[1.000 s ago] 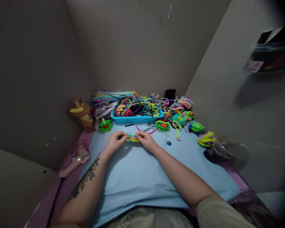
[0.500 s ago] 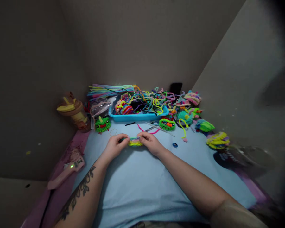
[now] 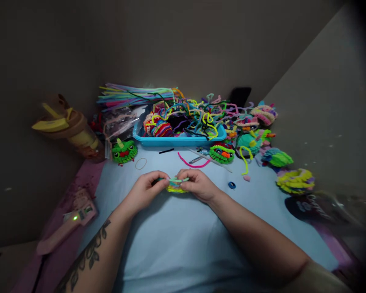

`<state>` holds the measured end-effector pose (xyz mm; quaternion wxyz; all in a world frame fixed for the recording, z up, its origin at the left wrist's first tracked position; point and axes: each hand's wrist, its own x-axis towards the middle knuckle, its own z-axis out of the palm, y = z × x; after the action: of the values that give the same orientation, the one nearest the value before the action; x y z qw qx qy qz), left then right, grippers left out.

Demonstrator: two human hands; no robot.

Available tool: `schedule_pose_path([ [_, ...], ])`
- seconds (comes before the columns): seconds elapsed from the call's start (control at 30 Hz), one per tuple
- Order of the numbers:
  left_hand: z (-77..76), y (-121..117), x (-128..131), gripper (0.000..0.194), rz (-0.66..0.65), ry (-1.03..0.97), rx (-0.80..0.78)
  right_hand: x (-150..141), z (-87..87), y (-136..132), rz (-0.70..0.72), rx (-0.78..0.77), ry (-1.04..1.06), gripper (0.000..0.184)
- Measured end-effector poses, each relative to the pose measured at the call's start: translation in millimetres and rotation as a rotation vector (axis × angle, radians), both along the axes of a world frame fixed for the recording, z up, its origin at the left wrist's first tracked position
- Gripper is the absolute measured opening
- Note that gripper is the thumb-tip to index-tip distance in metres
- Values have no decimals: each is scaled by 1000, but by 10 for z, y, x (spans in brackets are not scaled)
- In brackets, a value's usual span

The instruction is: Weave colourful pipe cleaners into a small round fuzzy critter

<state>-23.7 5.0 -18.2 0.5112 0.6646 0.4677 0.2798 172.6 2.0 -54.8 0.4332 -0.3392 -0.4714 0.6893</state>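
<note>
Between my hands is a small multicoloured pipe-cleaner piece [image 3: 177,189], yellow along its lower edge with blue and pale green above. My left hand [image 3: 150,188] pinches its left end between thumb and fingers. At the other end my right hand [image 3: 198,185] grips it, thumb in front. A pale green strand crosses the top between the fingertips. Beyond the hands lie a pink pipe cleaner [image 3: 195,165], a grey tool [image 3: 196,160] and a short black piece [image 3: 166,151]. A small round blue item [image 3: 232,185] rests to the right.
A blue tray [image 3: 179,141] heaped with pipe-cleaner scraps stands at the back, a bundle of pipe cleaners [image 3: 134,97] behind it. Green figure [image 3: 124,151], cup [image 3: 76,134] and pink glue gun [image 3: 76,219] are on the left. Several fuzzy figures, including a yellow one [image 3: 295,181], line the right.
The view has shifted closer to the table. Both hands still hold the piece, which has tipped so that the pale green strand shows along its top.
</note>
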Motion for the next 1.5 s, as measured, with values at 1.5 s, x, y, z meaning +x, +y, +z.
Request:
schedule_pose_path([
  [1.5, -103, 74, -62, 39, 405, -776, -533, -16, 35, -95, -594, 545, -516, 4],
])
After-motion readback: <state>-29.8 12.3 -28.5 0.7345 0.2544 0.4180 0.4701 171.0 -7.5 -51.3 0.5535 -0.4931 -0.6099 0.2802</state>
